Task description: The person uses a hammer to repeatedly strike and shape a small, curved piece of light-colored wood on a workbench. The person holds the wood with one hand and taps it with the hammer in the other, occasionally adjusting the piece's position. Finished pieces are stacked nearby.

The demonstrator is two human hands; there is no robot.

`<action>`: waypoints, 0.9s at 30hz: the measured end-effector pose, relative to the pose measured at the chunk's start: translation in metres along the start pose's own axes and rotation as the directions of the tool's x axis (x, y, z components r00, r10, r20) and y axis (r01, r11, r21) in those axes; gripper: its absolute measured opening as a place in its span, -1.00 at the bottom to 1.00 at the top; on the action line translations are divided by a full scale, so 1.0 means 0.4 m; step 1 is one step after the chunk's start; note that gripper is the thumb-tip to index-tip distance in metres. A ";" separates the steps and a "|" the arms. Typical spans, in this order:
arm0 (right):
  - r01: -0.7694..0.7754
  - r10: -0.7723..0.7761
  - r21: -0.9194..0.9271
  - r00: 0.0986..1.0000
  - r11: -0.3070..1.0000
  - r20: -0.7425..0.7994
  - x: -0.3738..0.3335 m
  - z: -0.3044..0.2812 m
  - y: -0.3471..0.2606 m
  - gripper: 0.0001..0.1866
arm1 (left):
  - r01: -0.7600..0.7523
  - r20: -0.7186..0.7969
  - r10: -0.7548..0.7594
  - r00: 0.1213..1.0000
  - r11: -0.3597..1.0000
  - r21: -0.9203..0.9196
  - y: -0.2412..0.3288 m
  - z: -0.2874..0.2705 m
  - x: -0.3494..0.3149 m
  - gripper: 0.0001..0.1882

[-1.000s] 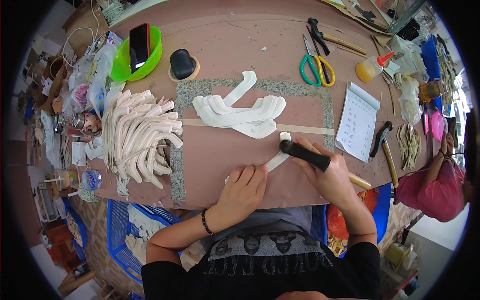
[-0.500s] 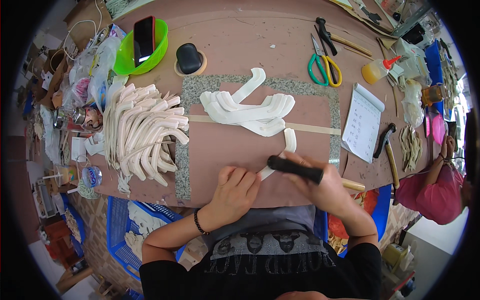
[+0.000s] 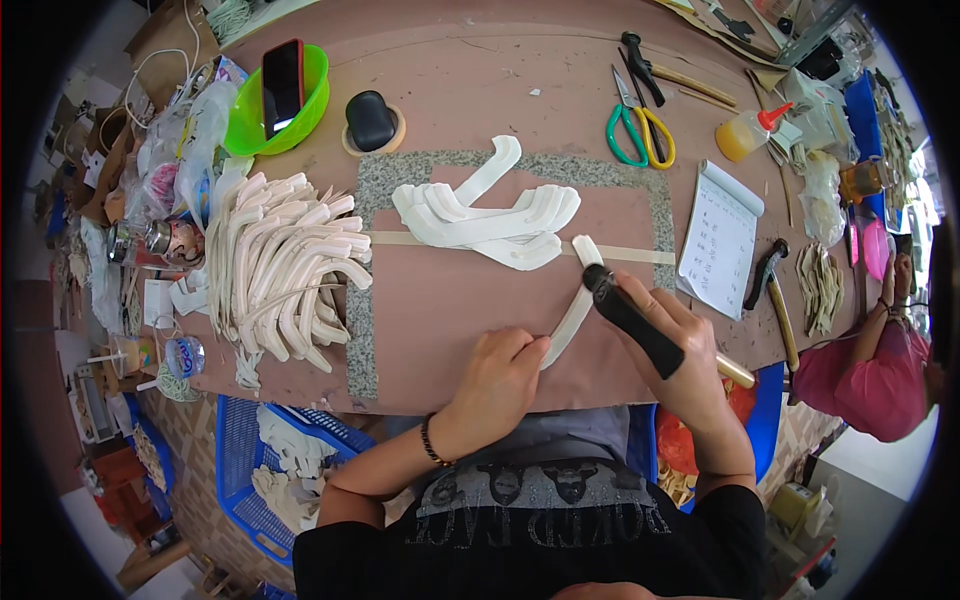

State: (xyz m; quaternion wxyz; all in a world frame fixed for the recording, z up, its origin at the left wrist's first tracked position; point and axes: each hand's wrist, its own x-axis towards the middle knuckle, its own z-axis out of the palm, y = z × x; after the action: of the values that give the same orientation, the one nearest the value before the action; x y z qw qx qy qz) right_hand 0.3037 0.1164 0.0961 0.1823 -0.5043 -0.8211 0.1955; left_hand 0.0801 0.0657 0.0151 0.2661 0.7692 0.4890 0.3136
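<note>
Near the front of the table, my left hand (image 3: 497, 382) pinches the lower end of a curved white strip (image 3: 570, 325). My right hand (image 3: 692, 372) is closed round a hammer (image 3: 636, 324) with a black head and a pale wooden handle. The head's end is over the strip's upper part; whether it touches cannot be told. Just beyond lies a stack of similar white strips (image 3: 490, 228), bent at their ends. To the left is a large heap of cream-coloured curved strips (image 3: 285, 265).
A speckled stone slab (image 3: 362, 340) frames the brown work surface. At the back are a green bowl (image 3: 317, 110) with a phone, and scissors (image 3: 640, 125). A notepad (image 3: 715, 245) and another hammer (image 3: 775, 290) lie right. A blue basket (image 3: 235, 470) stands below left; another person's arm shows far right.
The hammer has turned and shifted right and down with my right hand. My left hand has moved right, and the strip it holds has swung more upright.
</note>
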 end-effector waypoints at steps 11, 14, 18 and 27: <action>0.119 -0.123 0.048 0.989 0.992 0.083 -0.054 0.022 0.002 -0.31 | -0.335 0.199 0.291 0.936 0.909 0.246 -0.002 -0.025 0.010 -0.62; 0.018 -0.021 0.028 0.994 0.999 0.107 -0.052 0.033 0.011 -0.28 | -0.408 0.283 0.339 0.897 0.882 0.235 -0.017 -0.050 0.016 -0.60; 0.111 -0.113 0.030 0.993 0.993 0.042 -0.052 0.015 -0.017 -0.28 | -0.455 0.330 0.378 0.865 0.867 0.202 -0.048 -0.063 0.022 -0.60; 0.143 -0.148 0.055 0.984 0.988 0.100 -0.053 0.018 -0.040 -0.29 | -0.580 0.409 0.467 0.784 0.786 0.213 -0.079 -0.109 0.032 -0.60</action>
State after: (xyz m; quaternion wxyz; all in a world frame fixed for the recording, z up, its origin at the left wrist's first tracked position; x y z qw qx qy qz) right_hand 0.2972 0.0899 0.0959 0.1650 -0.4276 -0.8592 0.2272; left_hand 0.0333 0.0940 0.0241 0.1145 0.9503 0.2447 0.1548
